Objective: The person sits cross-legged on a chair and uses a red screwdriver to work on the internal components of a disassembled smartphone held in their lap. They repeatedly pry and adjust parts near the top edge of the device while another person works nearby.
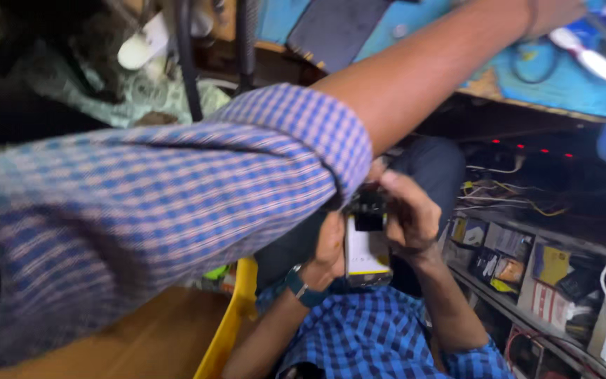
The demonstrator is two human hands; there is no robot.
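I hold a small phone (366,256) upright over my lap, its pale back with a yellow strip facing me and a dark part at its top. My left hand (329,247), with a watch on the wrist, grips its left edge. My right hand (409,214) grips the right side, fingers on the dark top part. Another person's arm (387,91) in a blue and pink checked sleeve reaches across in front of me from the left to the upper right and hides part of the phone's top. That person's hand is cut off by the top edge.
A workbench with a blue mat (527,77) runs along the top, with a dark flat phone (334,28) and a white tool (590,60) on it. Shelves of small boxes (520,267) and tangled wires (506,196) stand at right. A yellow stool (229,330) is at lower left.
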